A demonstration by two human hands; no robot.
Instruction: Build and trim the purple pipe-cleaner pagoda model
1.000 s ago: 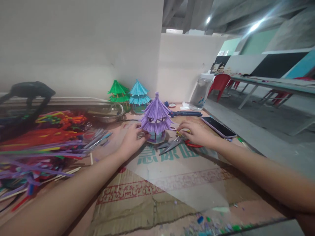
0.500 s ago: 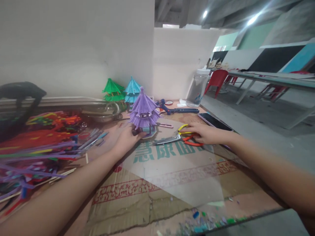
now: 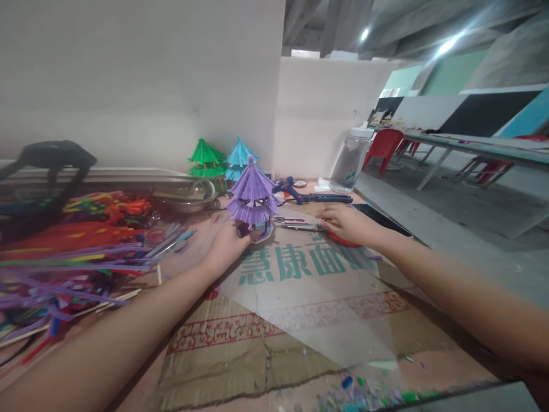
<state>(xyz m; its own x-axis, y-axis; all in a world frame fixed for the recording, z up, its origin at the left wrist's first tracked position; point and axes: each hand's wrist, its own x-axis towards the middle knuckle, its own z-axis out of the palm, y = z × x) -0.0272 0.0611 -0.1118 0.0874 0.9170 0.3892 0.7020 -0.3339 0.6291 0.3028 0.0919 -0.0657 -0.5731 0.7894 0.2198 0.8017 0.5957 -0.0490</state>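
A purple two-tiered pavilion model (image 3: 252,197) stands upright on a small pale base. My left hand (image 3: 231,243) is closed on the model's lower part at its left side, with the thumb over the base. To the right, my right hand (image 3: 345,223) is closed around the handles of the scissors (image 3: 302,226), which lie low over the cardboard with the blades pointing left. Red handle shows under the palm; the fingers hide most of the yellow one. A small pink-handled tool (image 3: 289,220) lies just behind the blades.
Green (image 3: 206,159) and blue (image 3: 240,157) models stand behind. A glue gun (image 3: 291,190), water bottle (image 3: 349,160) and phone (image 3: 381,218) are at the back right. Colourful pipe cleaners (image 3: 86,234) pile at the left, near a glass bowl (image 3: 189,194). Scraps litter the front edge.
My right hand and the scissors have moved back, beside the pink-handled tool, and the blades have turned to point more directly left. My left hand stays at the model. The view has shifted slightly.
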